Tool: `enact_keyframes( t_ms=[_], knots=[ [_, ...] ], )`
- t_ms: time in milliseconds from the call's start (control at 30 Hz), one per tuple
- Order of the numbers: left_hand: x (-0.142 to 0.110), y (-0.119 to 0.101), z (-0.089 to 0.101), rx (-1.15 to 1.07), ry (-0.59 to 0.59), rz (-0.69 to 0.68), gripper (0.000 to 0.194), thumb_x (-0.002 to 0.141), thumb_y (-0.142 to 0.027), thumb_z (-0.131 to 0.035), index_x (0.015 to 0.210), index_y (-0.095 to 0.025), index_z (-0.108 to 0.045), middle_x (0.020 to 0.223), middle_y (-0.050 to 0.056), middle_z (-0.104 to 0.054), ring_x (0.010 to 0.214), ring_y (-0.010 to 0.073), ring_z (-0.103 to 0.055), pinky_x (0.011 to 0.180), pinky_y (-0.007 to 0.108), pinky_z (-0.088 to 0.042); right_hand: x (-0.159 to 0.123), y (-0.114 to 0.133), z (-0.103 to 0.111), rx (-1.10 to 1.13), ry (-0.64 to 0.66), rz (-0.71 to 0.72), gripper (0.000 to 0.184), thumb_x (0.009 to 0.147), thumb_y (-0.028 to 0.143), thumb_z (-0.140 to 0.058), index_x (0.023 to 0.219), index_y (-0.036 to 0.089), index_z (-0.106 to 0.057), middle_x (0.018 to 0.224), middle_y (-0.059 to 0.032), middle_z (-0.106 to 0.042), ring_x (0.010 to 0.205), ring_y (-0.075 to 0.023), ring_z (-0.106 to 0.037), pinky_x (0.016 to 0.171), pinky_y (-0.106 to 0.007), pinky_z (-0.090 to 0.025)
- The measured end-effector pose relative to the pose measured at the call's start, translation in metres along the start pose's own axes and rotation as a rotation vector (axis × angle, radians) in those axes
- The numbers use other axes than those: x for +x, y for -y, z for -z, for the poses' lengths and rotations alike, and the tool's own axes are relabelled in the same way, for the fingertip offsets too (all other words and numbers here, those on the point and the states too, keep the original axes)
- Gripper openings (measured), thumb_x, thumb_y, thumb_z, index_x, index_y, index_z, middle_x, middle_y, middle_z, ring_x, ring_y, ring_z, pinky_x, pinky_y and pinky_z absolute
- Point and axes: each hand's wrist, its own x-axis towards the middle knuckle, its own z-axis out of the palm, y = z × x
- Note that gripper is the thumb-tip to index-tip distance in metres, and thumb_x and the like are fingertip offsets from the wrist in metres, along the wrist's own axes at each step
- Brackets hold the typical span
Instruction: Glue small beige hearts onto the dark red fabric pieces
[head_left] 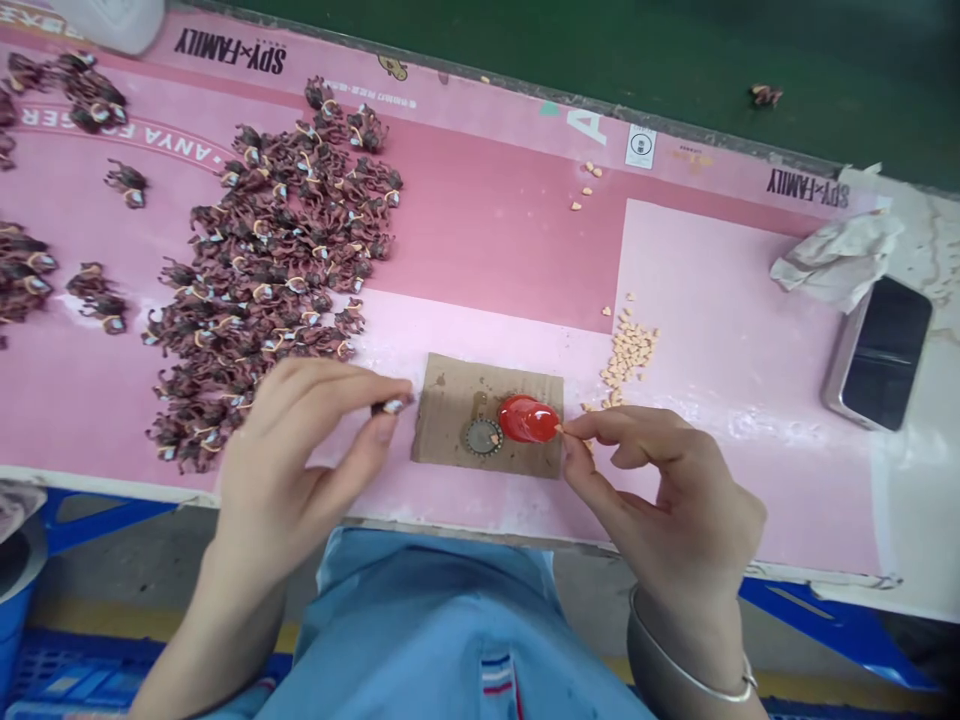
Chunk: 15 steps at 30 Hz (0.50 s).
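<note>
A blue work shirt (420, 630) fills the near edge, and above it both hands work over the table. The left hand (300, 450) pinches a small dark piece with a pale tip (391, 406) between thumb and forefinger, just left of a square of brown cardboard (442, 400). The right hand (660, 490), a metal bangle (694, 680) on its wrist, pinches a tiny tan pellet (561, 428) right against a glossy red mound (529, 420), which sits on the cardboard touching a toothed bronze-coloured disc (482, 436). A heap of tan pellets (628, 352) lies far of the right hand. Across the pink printed mat (495, 230), dark brown pieces (270, 270) crowd the left, while a crumpled tissue (836, 260) and a phone (885, 350) lie right.
</note>
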Motion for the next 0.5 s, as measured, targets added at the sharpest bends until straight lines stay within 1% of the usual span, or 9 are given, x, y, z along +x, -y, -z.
enact_keyframes(
  t_ms=[67, 133, 200, 267, 300, 367, 433, 500],
  knots=[
    [-0.008, -0.011, -0.007, -0.189, -0.018, 0.088, 0.02, 0.1, -0.011, -0.066, 0.115, -0.023, -0.073, 0.103, -0.001, -0.076, 0.097, 0.0154, -0.068, 0.091, 0.028, -0.054, -0.001, 0.001, 0.002, 0.032, -0.001, -0.012, 0.035, 0.086, 0.003, -0.074, 0.085, 0.028, -0.049, 0.086, 0.0029, -0.078, 0.08, -0.0176, -0.075, 0.069, -0.034, -0.062],
    [-0.015, -0.021, -0.014, -0.327, -0.025, 0.181, 0.019, 0.1, -0.013, -0.067, 0.113, -0.025, -0.073, 0.1, 0.0, -0.077, 0.09, 0.0152, -0.069, 0.084, 0.028, -0.057, -0.003, 0.005, 0.004, 0.104, -0.019, -0.053, 0.038, 0.084, 0.001, -0.075, 0.083, 0.028, -0.048, 0.084, 0.0031, -0.078, 0.08, -0.0178, -0.075, 0.07, -0.035, -0.062],
    [-0.021, -0.028, -0.02, -0.412, -0.036, 0.288, 0.016, 0.1, -0.015, -0.068, 0.111, -0.025, -0.074, 0.096, 0.0, -0.076, 0.084, 0.0149, -0.07, 0.076, 0.027, -0.059, -0.005, 0.01, 0.005, 0.208, -0.042, -0.092, 0.041, 0.082, -0.001, -0.076, 0.081, 0.028, -0.047, 0.083, 0.003, -0.078, 0.08, -0.0172, -0.074, 0.072, -0.035, -0.062],
    [-0.024, -0.033, -0.024, -0.461, -0.041, 0.362, 0.017, 0.101, -0.019, -0.069, 0.115, -0.025, -0.074, 0.094, 0.001, -0.076, 0.078, 0.0137, -0.071, 0.071, 0.025, -0.059, -0.006, 0.016, 0.006, 0.299, -0.04, -0.099, 0.043, 0.081, -0.003, -0.076, 0.08, 0.027, -0.046, 0.085, 0.0024, -0.078, 0.079, -0.0168, -0.074, 0.074, -0.035, -0.063],
    [-0.025, -0.035, -0.025, -0.473, -0.036, 0.378, 0.018, 0.101, -0.021, -0.068, 0.118, -0.026, -0.074, 0.094, 0.001, -0.076, 0.076, 0.013, -0.07, 0.069, 0.024, -0.059, -0.007, 0.019, 0.005, 0.33, -0.031, -0.087, 0.043, 0.081, -0.004, -0.075, 0.08, 0.027, -0.046, 0.085, 0.0023, -0.079, 0.078, -0.0169, -0.074, 0.073, -0.036, -0.063],
    [-0.023, -0.036, -0.026, -0.501, -0.009, 0.361, 0.018, 0.103, -0.025, -0.067, 0.118, -0.027, -0.076, 0.092, 0.002, -0.077, 0.074, 0.0126, -0.07, 0.067, 0.023, -0.059, -0.007, 0.024, 0.003, 0.375, -0.017, -0.063, 0.043, 0.082, -0.005, -0.073, 0.079, 0.027, -0.045, 0.085, 0.0025, -0.079, 0.075, -0.0168, -0.074, 0.07, -0.037, -0.063],
    [-0.02, -0.035, -0.026, -0.567, 0.05, 0.305, 0.015, 0.104, -0.029, -0.066, 0.109, -0.026, -0.08, 0.085, 0.003, -0.077, 0.074, 0.0133, -0.071, 0.065, 0.022, -0.059, -0.007, 0.027, 0.0, 0.424, -0.016, -0.057, 0.042, 0.083, -0.005, -0.072, 0.079, 0.027, -0.044, 0.085, 0.0026, -0.079, 0.072, -0.0161, -0.073, 0.068, -0.037, -0.062],
    [-0.018, -0.035, -0.026, -0.658, 0.113, 0.274, 0.018, 0.101, -0.038, -0.069, 0.102, -0.026, -0.083, 0.08, 0.003, -0.077, 0.07, 0.0138, -0.071, 0.063, 0.022, -0.06, -0.009, 0.028, -0.003, 0.474, -0.033, -0.076, 0.042, 0.083, -0.004, -0.071, 0.08, 0.026, -0.043, 0.086, 0.002, -0.079, 0.071, -0.0157, -0.072, 0.07, -0.037, -0.062]
  ],
)
